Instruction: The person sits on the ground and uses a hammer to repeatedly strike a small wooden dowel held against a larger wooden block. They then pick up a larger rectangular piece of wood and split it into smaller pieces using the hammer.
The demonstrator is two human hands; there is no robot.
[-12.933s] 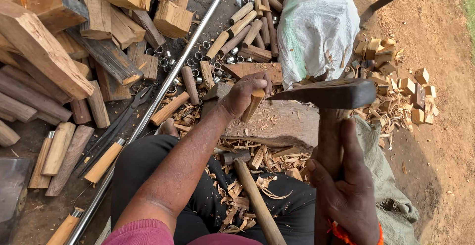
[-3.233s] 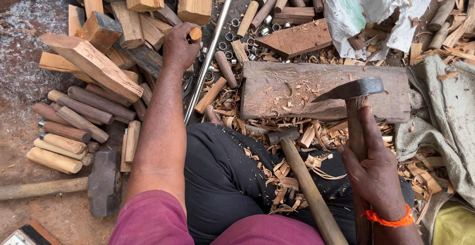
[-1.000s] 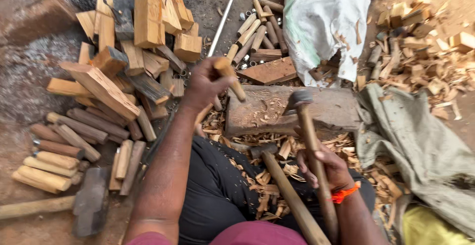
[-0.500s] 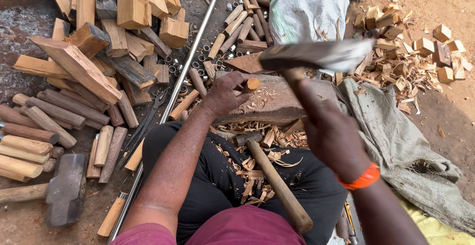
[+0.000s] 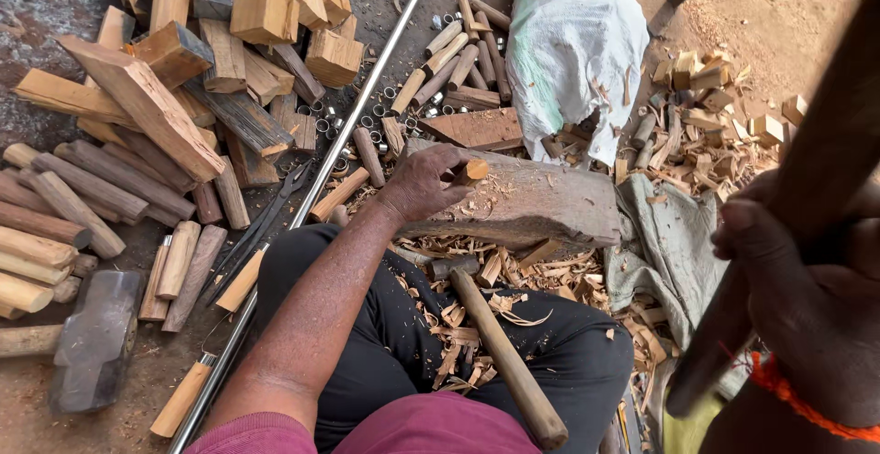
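- The left hand (image 5: 423, 183) is closed around a short wooden peg (image 5: 471, 171), holding it upright on the chopping block (image 5: 541, 206); the fingers wrap the peg's lower part and only its pale top end shows.
- The right hand (image 5: 807, 289) is raised close to the camera at the right edge, fingers curled tight around a dark tool handle (image 5: 807, 188) that runs up out of the picture; the tool's head is not in view.
- An orange band (image 5: 793, 399) circles the right wrist.
- The block lies flat just beyond the person's knees, with wood shavings (image 5: 477, 312) scattered in front of it and over the lap.
- A hammer (image 5: 500, 344) rests across the lap, its head near the block, its handle pointing toward the person.
- A long metal rod (image 5: 321, 188) runs diagonally along the left arm's side.
- Split wood pieces (image 5: 211, 60) are piled at upper left, rounded handles (image 5: 55, 234) at far left.
- A sledge head (image 5: 96, 339) lies at lower left.
- A white sack (image 5: 573, 41) stands beyond the block, small offcuts (image 5: 715, 105) to its right.
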